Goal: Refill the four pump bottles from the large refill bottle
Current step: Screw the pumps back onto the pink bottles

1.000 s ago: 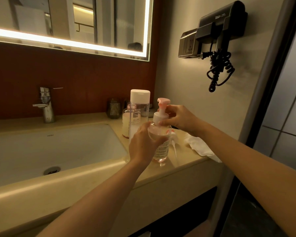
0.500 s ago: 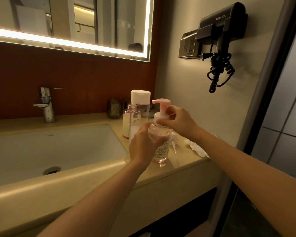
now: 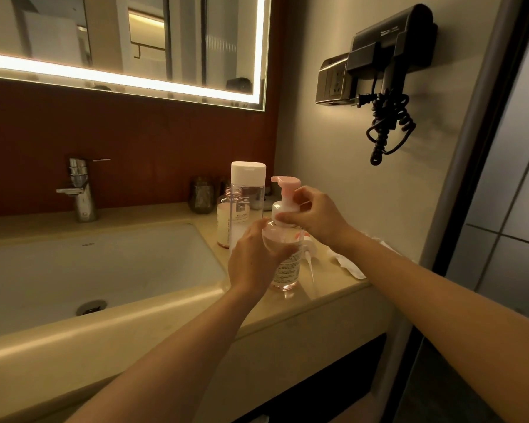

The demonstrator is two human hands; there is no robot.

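At the back edge of the counter (image 3: pixel 327 290), far left, a chrome tap (image 3: pixel 80 190) stood over the white basin (image 3: pixel 110 270). Further right, against the back wall, sat a dark cup (image 3: pixel 202 195), and in front of it a small bottle (image 3: pixel 223 222) holding pinkish liquid, its neck uncapped. Just beside that rose a tall clear bottle (image 3: pixel 247 193) with a white cap, upright and untouched by either hand. The left hand (image 3: pixel 251 261) was wrapped around the shoulder of 1 clear pump bottle (image 3: pixel 285 270), which stood upright near the counter's front edge, right of the basin. The right hand (image 3: pixel 315 215) pinched the white collar under its pink pump head (image 3: pixel 286 182) (the spout pointed left). Behind that bottle a loose pump (image 3: pixel 308 248) with its dip tube lay on the counter, and a crumpled white cloth (image 3: pixel 348 265) lay near the right edge. A black hair dryer (image 3: pixel 391 41) hung on the wall above.
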